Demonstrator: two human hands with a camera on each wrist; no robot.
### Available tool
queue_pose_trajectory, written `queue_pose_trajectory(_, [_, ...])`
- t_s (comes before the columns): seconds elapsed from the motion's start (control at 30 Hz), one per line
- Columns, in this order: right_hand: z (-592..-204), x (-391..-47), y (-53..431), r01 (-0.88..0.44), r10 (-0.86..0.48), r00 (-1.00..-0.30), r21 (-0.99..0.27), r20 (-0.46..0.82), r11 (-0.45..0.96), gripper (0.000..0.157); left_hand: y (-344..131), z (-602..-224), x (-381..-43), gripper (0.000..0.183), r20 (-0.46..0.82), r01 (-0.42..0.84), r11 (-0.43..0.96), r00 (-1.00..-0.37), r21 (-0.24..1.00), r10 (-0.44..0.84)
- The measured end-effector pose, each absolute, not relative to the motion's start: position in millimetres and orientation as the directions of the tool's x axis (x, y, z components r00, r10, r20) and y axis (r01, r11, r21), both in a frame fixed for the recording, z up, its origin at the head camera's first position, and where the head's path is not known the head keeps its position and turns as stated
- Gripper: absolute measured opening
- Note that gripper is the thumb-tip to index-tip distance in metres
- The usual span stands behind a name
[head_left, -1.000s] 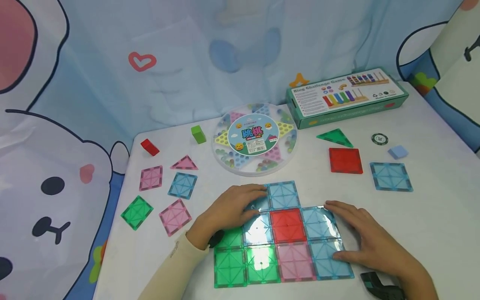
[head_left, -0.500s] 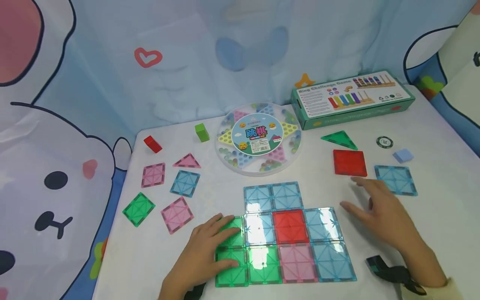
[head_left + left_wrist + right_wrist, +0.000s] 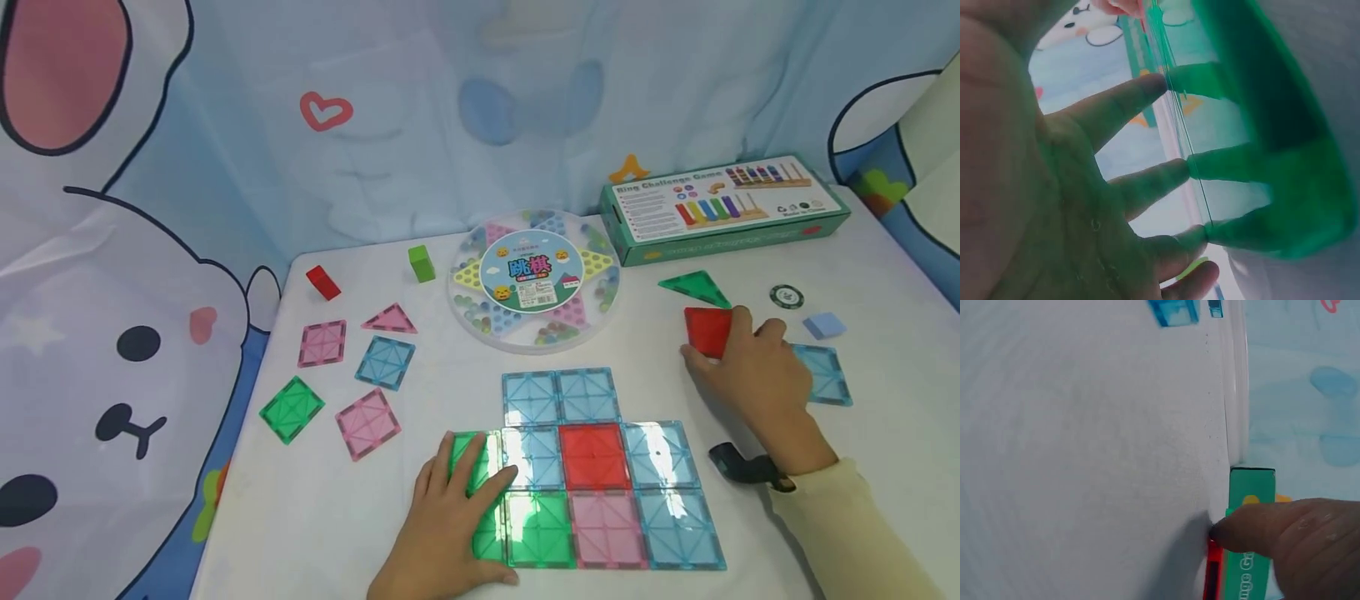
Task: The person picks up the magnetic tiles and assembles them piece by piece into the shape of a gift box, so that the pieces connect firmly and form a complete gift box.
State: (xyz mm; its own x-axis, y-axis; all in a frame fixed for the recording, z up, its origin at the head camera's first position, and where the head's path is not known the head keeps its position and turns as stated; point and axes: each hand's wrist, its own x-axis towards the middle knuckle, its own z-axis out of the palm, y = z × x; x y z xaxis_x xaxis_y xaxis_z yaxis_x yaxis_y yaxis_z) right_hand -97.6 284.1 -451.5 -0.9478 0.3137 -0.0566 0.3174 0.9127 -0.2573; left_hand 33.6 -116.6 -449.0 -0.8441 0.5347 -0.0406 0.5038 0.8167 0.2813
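My left hand (image 3: 450, 525) rests with spread fingers on the green magnetic tiles (image 3: 487, 533) at the left side of a flat tile layout. In the left wrist view the fingertips touch a green tile's edge (image 3: 1179, 119). The layout also has a red square tile (image 3: 595, 457), a pink tile (image 3: 607, 529) and several blue tiles (image 3: 663, 454). My right hand (image 3: 765, 375) grips a separate red square magnetic tile (image 3: 705, 329), thumb at its left edge and fingers over its right part. The right wrist view shows the thumb (image 3: 1254, 528) against that tile's edge; the other fingers are out of that view.
Behind lie a round marble game (image 3: 534, 279) and a green game box (image 3: 727, 208). A green triangle (image 3: 697, 287), chip (image 3: 787, 296), blue block (image 3: 824, 325) and blue tile (image 3: 825, 375) surround the right hand. Loose tiles (image 3: 367, 423) and small blocks (image 3: 422, 263) lie left.
My right hand has left the layout's right edge, moved back and right, and taken hold of the separate red tile. My left hand moved from the upper blue tiles down to the green tiles.
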Motion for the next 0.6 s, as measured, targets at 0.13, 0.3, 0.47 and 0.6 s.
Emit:
queue_pose_trajectory(0.13, [-449.0,-92.2,287.9,0.304,0.299,-0.952,-0.313,-0.066,0.9,0.092,-111.0,-450.7,34.8,0.105,-0.009,0.505,0.826,-0.852,0.25,0.523])
queue_pose_trajectory(0.3, [-429.1,-49.1,282.7,0.101,0.113,-0.994,-0.411,0.006,0.906,0.09,-104.9,-449.7,35.1,0.103,-0.019,0.503,0.833,-0.854,0.232,0.521])
queue_pose_trajectory(0.47, [-405.6,33.7,251.0,-0.249,-0.346,-0.935,-0.56,-0.074,0.791,0.058,-104.0,-447.4,36.2,0.104,-0.021,0.495,0.842,-0.859,0.213,0.511])
queue_pose_trajectory(0.6, [-415.3,87.0,217.7,-0.499,-0.647,-0.761,-0.684,0.053,0.532,0.053,-105.9,-447.0,35.8,0.104,0.012,0.505,0.834,-0.857,0.224,0.516])
